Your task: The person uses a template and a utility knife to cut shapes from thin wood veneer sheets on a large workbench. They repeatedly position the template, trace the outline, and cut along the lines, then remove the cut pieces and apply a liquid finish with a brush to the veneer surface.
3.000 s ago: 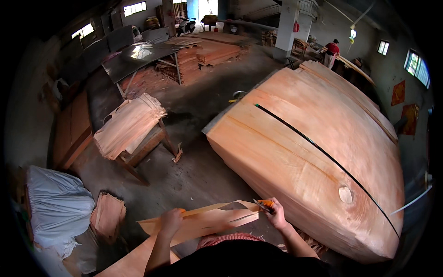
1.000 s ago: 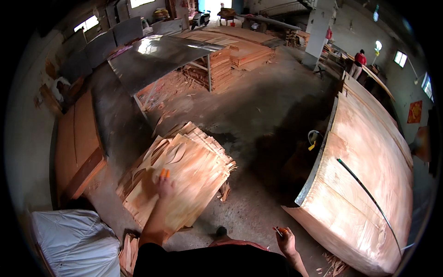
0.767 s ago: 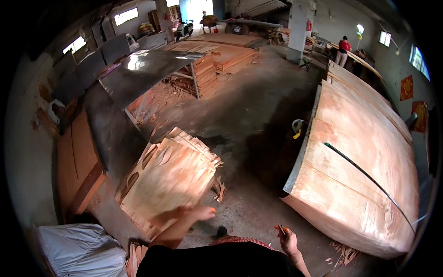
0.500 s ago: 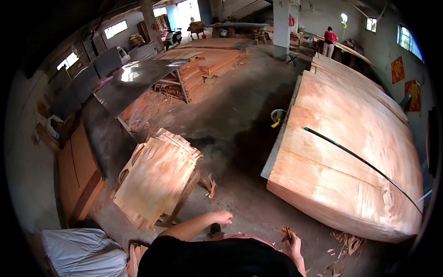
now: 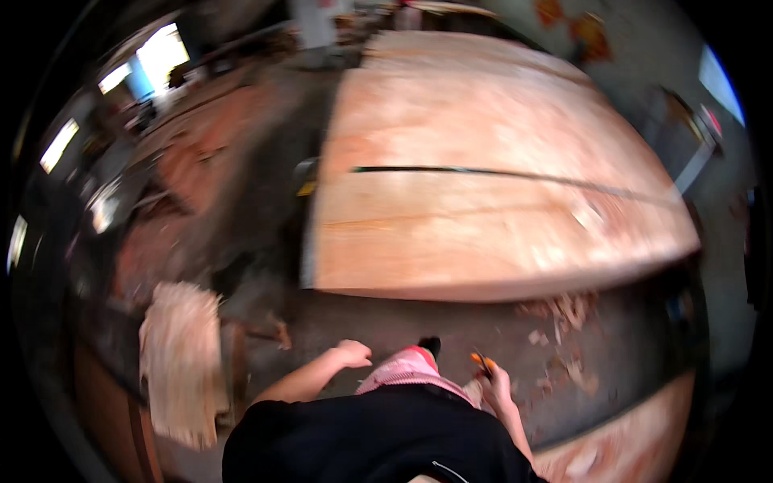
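My right hand is closed around a slim, dark, pointed tool, with orange showing beside it; motion blur hides its exact kind. My left hand hangs before my body at the left, its fingers curled. Whether anything small is inside it cannot be made out. Both hands are off the large stack of pale wood veneer sheets, which lies ahead of me. Across its top runs a long, thin black rod with a green end.
A smaller pile of veneer sheets stands at the left. Wood scraps litter the floor beside the large stack. Another wooden sheet surface is at the near right. Reddish wood stacks lie farther left, blurred.
My view has swung right, so the large stack now sits in front of me and the small pile lies farther left. My right hand still holds the dark tool.
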The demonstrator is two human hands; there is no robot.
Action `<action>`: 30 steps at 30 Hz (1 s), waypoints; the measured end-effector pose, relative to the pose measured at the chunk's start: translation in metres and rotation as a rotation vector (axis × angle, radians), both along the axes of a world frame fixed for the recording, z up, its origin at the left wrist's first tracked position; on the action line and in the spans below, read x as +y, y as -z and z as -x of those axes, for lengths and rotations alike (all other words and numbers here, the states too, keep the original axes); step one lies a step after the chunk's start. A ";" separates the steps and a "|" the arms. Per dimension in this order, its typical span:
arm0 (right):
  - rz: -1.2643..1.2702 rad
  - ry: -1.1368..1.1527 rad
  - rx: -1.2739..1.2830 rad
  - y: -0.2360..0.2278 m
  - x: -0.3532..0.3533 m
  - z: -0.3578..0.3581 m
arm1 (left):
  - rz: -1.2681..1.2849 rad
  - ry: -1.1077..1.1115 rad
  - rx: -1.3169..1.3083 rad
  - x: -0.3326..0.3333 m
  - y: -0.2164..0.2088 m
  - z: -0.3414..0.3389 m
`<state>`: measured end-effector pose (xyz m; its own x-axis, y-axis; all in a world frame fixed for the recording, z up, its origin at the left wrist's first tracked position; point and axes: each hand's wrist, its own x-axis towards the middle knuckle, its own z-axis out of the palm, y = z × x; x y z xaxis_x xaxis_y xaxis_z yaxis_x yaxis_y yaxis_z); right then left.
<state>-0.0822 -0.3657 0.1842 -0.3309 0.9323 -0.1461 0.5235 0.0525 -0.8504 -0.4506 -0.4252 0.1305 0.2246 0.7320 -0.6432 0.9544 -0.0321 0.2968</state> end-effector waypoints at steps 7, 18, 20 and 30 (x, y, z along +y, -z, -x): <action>-0.018 0.211 -0.159 -0.026 0.083 -0.085 | 0.003 0.269 -0.014 0.172 0.004 -0.105; 0.088 0.607 -0.045 -0.064 0.211 -0.209 | -0.204 0.596 -0.279 0.404 -0.051 -0.302; 0.043 0.738 0.119 -0.041 0.231 -0.238 | -0.231 0.641 -0.326 0.426 -0.050 -0.333; -0.322 0.903 0.449 -0.096 0.489 -0.481 | -0.235 0.389 -0.269 0.520 -0.042 -0.442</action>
<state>0.3992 0.1234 0.2803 0.5420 0.8324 0.1158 0.1216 0.0586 -0.9908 -0.0082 0.0948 0.1725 0.6428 0.6796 -0.3536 0.7499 -0.4637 0.4720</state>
